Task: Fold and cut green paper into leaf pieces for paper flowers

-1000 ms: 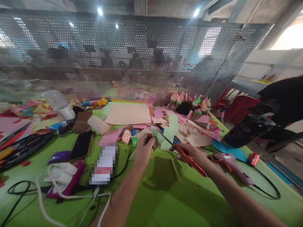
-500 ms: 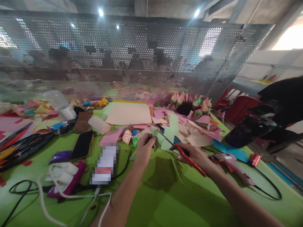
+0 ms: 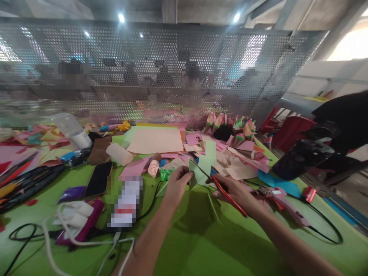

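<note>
Between thumb and fingers, my left hand point(image 3: 178, 181) pinches a small piece of light green paper point(image 3: 194, 174) above the table. My right hand point(image 3: 232, 191) is closed around red-handled scissors point(image 3: 228, 194), whose dark blades point up and left across the paper piece. Whether the blades are parted is hard to make out. Behind them lies another pale green paper strip point(image 3: 211, 152). Thin green offcuts point(image 3: 214, 209) rest on the table just below my right hand.
On the green table point(image 3: 184, 245) lie a dark phone point(image 3: 99, 179), a lit phone point(image 3: 125, 203), a magenta power strip point(image 3: 80, 226) with white cables, and a pink glue gun point(image 3: 290, 207). Paper cone flowers point(image 3: 238, 128) and pale sheets point(image 3: 155, 140) sit behind. A perforated metal screen point(image 3: 161, 88) stands beyond.
My left hand and the green paper piece have shifted slightly right and down. The scissors have moved a little left, and their blades still cross the paper.
</note>
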A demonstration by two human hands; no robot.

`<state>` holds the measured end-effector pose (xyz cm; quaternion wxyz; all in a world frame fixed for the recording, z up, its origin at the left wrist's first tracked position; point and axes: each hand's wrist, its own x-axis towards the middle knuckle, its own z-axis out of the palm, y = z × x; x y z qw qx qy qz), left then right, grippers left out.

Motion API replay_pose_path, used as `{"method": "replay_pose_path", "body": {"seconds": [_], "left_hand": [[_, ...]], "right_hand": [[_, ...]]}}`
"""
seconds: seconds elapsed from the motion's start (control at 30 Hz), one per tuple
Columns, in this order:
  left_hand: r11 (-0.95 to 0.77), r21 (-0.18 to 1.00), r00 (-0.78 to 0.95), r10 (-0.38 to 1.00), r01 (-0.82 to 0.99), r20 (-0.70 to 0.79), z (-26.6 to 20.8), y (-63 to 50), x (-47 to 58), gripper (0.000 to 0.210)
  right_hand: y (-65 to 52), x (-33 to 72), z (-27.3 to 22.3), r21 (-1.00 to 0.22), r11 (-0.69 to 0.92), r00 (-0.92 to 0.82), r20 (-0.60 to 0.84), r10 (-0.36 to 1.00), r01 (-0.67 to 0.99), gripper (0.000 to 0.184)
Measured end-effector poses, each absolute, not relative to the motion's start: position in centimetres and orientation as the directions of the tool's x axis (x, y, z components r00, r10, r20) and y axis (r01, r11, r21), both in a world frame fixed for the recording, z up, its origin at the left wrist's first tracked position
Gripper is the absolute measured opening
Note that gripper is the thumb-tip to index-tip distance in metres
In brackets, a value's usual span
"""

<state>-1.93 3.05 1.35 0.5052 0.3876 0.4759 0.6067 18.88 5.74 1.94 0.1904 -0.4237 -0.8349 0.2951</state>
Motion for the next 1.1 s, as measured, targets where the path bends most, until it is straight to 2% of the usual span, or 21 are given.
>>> {"method": "replay_pose_path", "body": {"seconds": [0.33,0.73,1.1], "left_hand": [[-0.023,0.954,-0.191,0.981,-0.299,-0.036,1.4,3.0,-1.8,0.02],[0.03,0.919,-0.144,0.985,-0.394,-0.094,1.7,2.5,-1.6,0.018],[0.057,0.91,-0.095,0.99,-0.41,-0.105,1.4,2.8,-1.5,0.021]], "right_hand": [[6.2,18.6,0.8,-0.7,0.425,-0.535,0.073,0.841,0.573,0.044],[5.3,18.9,2.8,-0.687,0.519,-0.645,0.095,0.758,0.509,0.049],[5.5,18.4,2.3,-0.739,0.446,-0.618,0.051,0.785,0.505,0.044]]}}
